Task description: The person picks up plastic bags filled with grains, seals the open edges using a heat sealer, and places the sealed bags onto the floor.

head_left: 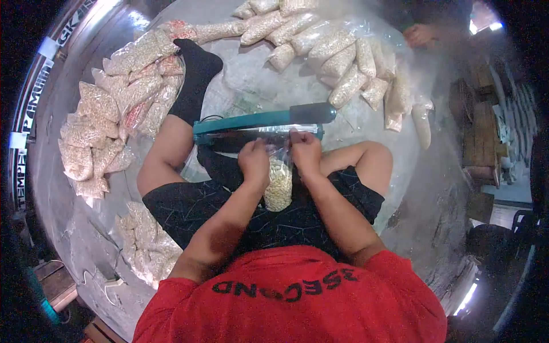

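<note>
Both my hands pinch the open upper part of a clear plastic bag [278, 186] filled with pale beans or grains. My left hand [253, 163] is closed on the bag's left edge, and my right hand [306, 151] is closed on its right edge. The filled part hangs upright over my lap. Just beyond my fingers lies a teal sealer [251, 121] with a black end on its raised arm; the bag's top reaches its lower bar. Exact fingertip contact with the bar is hard to make out.
Filled bags are piled at the left [94, 134], more at the lower left [146, 243], and others at the top right [343, 60]. Another person's hand [419, 35] shows at the upper right. A wooden crate [480, 134] stands at the far right.
</note>
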